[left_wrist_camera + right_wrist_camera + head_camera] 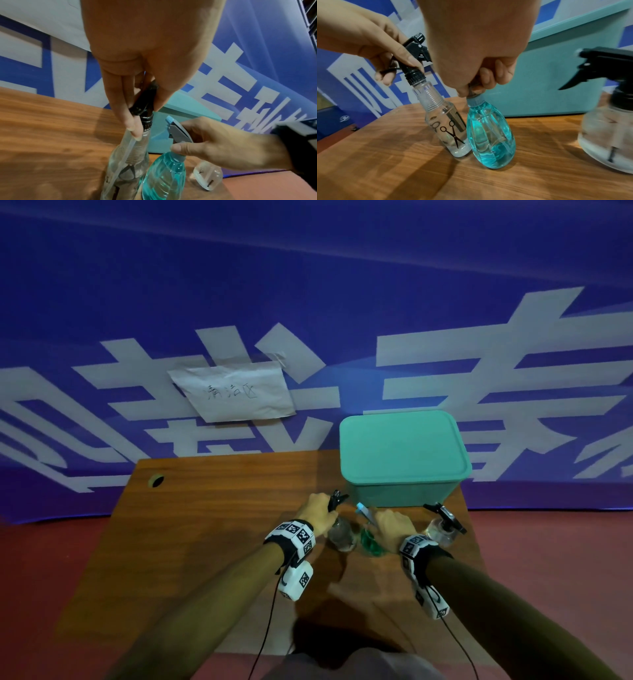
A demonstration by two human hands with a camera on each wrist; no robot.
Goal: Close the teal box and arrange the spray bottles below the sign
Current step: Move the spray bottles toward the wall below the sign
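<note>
The teal box [404,453] sits at the table's back right with its lid on. A paper sign [236,392] hangs on the banner to the left of it. My left hand [317,510] grips the black trigger head of a clear spray bottle [448,128] printed with scissors. Right beside it, my right hand [394,525] grips the neck of a teal spray bottle [489,135] under its grey and blue head. Both bottles lean slightly, bases at the table, bodies touching. A third, round clear bottle [443,529] with a black trigger stands alone to the right.
The wooden table [222,525] has bare surface on its left half, below the sign, with a cable hole [157,481] near the back left corner. A blue banner with white characters forms the back wall. The box stands close behind the bottles.
</note>
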